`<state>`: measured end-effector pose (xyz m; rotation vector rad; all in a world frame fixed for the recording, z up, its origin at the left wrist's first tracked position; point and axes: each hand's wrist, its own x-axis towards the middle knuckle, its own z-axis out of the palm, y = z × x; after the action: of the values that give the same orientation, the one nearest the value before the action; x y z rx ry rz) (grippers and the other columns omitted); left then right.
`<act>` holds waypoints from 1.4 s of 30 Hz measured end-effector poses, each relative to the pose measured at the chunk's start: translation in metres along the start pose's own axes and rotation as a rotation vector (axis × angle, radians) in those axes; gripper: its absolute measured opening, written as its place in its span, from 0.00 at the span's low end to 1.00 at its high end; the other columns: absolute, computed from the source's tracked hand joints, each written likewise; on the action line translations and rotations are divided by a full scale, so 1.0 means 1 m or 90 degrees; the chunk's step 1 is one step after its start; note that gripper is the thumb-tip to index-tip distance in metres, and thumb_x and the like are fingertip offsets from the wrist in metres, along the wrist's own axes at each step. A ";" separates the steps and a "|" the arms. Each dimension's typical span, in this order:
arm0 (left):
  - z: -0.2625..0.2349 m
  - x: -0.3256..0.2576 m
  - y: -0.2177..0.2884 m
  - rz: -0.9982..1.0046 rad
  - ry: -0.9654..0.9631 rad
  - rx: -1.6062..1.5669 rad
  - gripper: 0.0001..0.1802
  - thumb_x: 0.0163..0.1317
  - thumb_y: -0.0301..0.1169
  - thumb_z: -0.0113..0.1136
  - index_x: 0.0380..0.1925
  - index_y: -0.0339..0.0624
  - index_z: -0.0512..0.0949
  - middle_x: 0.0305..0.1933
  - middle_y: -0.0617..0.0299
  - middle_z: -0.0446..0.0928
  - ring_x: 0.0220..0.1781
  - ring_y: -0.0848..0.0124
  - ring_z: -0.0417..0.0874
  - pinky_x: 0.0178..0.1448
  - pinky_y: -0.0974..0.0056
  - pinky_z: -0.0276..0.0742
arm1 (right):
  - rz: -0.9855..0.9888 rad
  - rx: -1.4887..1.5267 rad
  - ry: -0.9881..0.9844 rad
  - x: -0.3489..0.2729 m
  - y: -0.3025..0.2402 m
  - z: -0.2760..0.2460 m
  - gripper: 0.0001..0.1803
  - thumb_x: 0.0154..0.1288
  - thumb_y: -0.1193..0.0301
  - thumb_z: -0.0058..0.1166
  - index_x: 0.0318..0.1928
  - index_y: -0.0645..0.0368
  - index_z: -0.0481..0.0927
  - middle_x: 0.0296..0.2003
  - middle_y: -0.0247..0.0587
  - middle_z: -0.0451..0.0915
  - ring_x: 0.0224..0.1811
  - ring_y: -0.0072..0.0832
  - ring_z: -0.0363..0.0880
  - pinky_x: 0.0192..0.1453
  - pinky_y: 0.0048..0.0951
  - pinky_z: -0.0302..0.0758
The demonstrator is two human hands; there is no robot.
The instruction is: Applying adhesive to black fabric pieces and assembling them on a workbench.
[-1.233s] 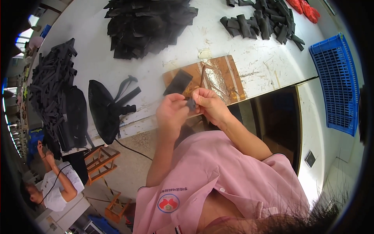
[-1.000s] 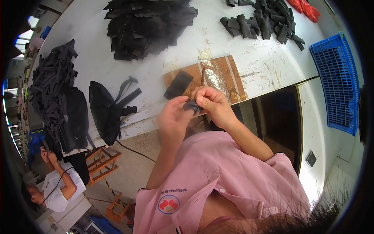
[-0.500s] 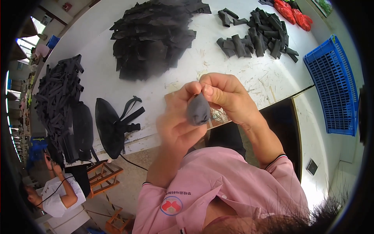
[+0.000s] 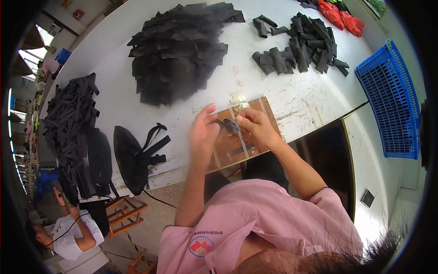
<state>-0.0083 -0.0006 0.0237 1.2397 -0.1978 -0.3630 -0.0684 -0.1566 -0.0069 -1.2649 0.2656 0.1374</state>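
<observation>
My right hand (image 4: 258, 128) pinches a small dark grey fabric piece (image 4: 232, 127) between thumb and fingers, over a brown wooden board (image 4: 268, 109). The piece looks rolled or folded. My left hand (image 4: 204, 131), smeared by motion, is just left of the piece with its fingers apart. Whether its fingertips touch the piece's left end, I cannot tell. Pale strips run across the board, and a dark strip (image 4: 242, 149) lies on its near part.
A broad pile of flat black pieces (image 4: 178, 55) covers the back of the white table (image 4: 242, 77). Rolled black pieces (image 4: 315, 43) lie back right, black strips (image 4: 68, 123) far left. A black pouch with straps (image 4: 130, 160) sits left; a blue crate (image 4: 388, 100) stands right. Someone in white (image 4: 73, 235) works lower left.
Both hands have come down and drawn apart, uncovering the board. The grey piece, held up between both hands before, is now lower, in my right hand. My left hand has opened.
</observation>
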 end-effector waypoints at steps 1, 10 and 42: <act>-0.001 0.002 0.006 0.127 -0.097 0.131 0.14 0.56 0.20 0.51 0.44 0.33 0.71 0.44 0.55 0.72 0.40 0.78 0.71 0.46 0.74 0.66 | -0.161 -0.154 0.116 -0.005 -0.007 0.006 0.16 0.61 0.59 0.47 0.27 0.61 0.72 0.22 0.36 0.70 0.22 0.20 0.65 0.24 0.19 0.62; 0.004 -0.014 0.019 0.194 0.005 -0.059 0.06 0.59 0.21 0.46 0.37 0.32 0.69 0.42 0.47 0.73 0.44 0.66 0.73 0.53 0.61 0.67 | -0.511 -0.869 0.110 -0.018 -0.051 0.026 0.16 0.53 0.58 0.53 0.23 0.59 0.72 0.21 0.38 0.72 0.25 0.36 0.73 0.26 0.33 0.69; 0.018 0.004 0.016 0.304 -0.212 0.405 0.08 0.57 0.27 0.55 0.28 0.32 0.75 0.27 0.61 0.78 0.26 0.79 0.74 0.33 0.76 0.70 | -0.274 -0.475 0.034 -0.010 0.013 0.009 0.11 0.56 0.63 0.52 0.30 0.57 0.77 0.22 0.45 0.75 0.25 0.43 0.74 0.28 0.37 0.70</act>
<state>-0.0079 -0.0133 0.0443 1.6923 -0.9333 -0.0805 -0.0797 -0.1439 -0.0135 -2.0376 -0.0320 -0.1881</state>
